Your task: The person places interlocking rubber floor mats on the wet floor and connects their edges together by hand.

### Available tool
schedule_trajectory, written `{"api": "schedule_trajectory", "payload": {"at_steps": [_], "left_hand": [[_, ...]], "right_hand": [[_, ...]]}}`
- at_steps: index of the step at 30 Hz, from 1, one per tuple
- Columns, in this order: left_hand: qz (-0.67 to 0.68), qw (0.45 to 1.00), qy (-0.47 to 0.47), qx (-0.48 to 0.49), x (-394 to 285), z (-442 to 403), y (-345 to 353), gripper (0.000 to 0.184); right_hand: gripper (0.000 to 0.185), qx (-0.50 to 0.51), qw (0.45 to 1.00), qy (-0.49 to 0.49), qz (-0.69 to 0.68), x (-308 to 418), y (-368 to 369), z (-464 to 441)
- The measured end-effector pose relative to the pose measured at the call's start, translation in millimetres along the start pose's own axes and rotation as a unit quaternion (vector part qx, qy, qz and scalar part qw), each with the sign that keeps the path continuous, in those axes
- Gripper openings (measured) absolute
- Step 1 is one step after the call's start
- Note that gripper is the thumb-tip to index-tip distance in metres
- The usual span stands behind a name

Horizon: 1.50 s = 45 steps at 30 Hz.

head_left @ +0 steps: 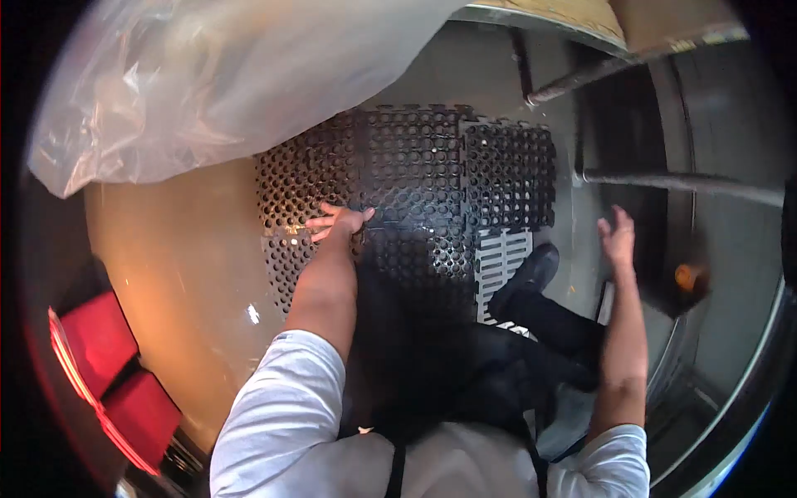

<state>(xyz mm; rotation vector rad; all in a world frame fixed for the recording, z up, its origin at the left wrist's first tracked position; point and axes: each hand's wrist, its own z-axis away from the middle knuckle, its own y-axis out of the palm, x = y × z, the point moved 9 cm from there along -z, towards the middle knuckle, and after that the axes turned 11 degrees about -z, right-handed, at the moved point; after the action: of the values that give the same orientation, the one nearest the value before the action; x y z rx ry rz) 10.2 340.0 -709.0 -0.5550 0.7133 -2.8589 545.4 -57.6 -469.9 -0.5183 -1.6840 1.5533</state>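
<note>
My left hand point(339, 222) is spread out with its fingers apart, over or on the black perforated floor mat point(415, 166). Whether it touches the mat cannot be told for certain. On the right, my right hand point(617, 236) is raised with fingers apart and holds nothing, in front of the dark area beside the metal frame. Light grey slats point(502, 264) form one section at the mat's lower right, next to my black shoe point(540, 267).
A large clear plastic sheet or bag point(207, 83) covers the upper left. Metal bars point(681, 181) and a shelf edge point(581, 25) stand at the upper right. Red padded objects point(98, 342) are at the lower left. A small orange item point(685, 277) shows at the right.
</note>
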Motion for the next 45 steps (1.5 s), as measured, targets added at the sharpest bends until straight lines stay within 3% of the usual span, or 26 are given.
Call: {"api": "schedule_trajectory", "payload": {"at_steps": [2, 3, 4, 6, 10, 15, 19, 22, 24, 26, 27, 29, 31, 34, 36, 38, 41, 43, 45], "left_hand": [[-0.001, 1.0, 0.007, -0.013, 1, 5, -3, 0.145], [-0.007, 1.0, 0.012, -0.028, 0, 11, -6, 0.144], [-0.004, 0.999, 0.009, -0.035, 2, 8, -2, 0.144], [0.014, 0.999, 0.003, -0.049, 1, -6, 2, 0.144], [-0.08, 0.996, 0.003, -0.027, -3, 5, 0, 0.141], [0.008, 0.999, 0.014, -0.038, 0, -7, 2, 0.147], [-0.009, 0.998, 0.038, -0.05, 7, 11, -9, 0.143], [0.116, 0.971, 0.199, -0.055, 24, -54, -5, 0.136], [0.302, 0.916, 0.256, -0.058, 53, 20, -41, 0.113], [0.264, 0.921, 0.276, -0.071, 93, -17, -59, 0.102], [0.116, 0.95, 0.254, -0.142, 105, 45, -90, 0.09], [-0.215, 0.933, 0.254, -0.14, 125, 47, -118, 0.077], [-0.275, 0.912, 0.208, -0.224, 129, 110, -160, 0.065], [-0.238, 0.911, 0.23, -0.247, 127, 116, -200, 0.072], [-0.218, 0.919, 0.238, -0.225, 98, 146, -217, 0.077], [-0.34, 0.875, 0.276, -0.209, 49, 155, -213, 0.076], [-0.502, 0.785, 0.307, -0.195, -33, 150, -176, 0.078], [-0.492, 0.789, 0.339, -0.144, -100, 177, -145, 0.076], [-0.469, 0.749, 0.446, -0.143, -171, 164, -115, 0.075]], "right_hand": [[0.047, -0.029, 0.99, 0.098, -0.097, 14, -75, 11], [0.045, -0.016, 0.965, 0.156, -0.208, 17, -104, 25], [0.045, -0.001, 0.957, 0.191, -0.216, 34, -134, 43], [0.045, -0.043, 0.962, 0.128, -0.236, 56, -179, 84], [0.047, -0.149, 0.951, 0.154, -0.224, 45, -208, 184], [0.044, -0.305, 0.898, 0.222, -0.226, 10, -201, 257], [0.039, -0.309, 0.89, 0.125, -0.312, 48, -182, 194], [0.047, -0.231, 0.914, -0.047, -0.33, 89, -149, 125], [0.048, -0.205, 0.902, -0.094, -0.369, 106, -123, 90], [0.046, -0.165, 0.892, -0.088, -0.411, 126, -93, 55], [0.047, -0.144, 0.89, -0.096, -0.421, 140, -80, 38], [0.049, -0.085, 0.893, -0.095, -0.433, 167, -46, 6], [0.053, -0.033, 0.893, -0.084, -0.44, 191, 2, -20], [0.058, 0.04, 0.882, 0.012, -0.47, 201, 97, -30], [0.07, 0.115, 0.903, 0.049, -0.412, 186, 182, -19], [0.075, 0.185, 0.947, 0.051, -0.258, 179, 202, 3], [0.079, 0.211, 0.949, 0.058, -0.226, 166, 214, 0], [0.076, 0.132, 0.955, 0.088, -0.252, 135, 220, -12], [0.07, 0.067, 0.938, 0.149, -0.305, 101, 222, -15]]}}
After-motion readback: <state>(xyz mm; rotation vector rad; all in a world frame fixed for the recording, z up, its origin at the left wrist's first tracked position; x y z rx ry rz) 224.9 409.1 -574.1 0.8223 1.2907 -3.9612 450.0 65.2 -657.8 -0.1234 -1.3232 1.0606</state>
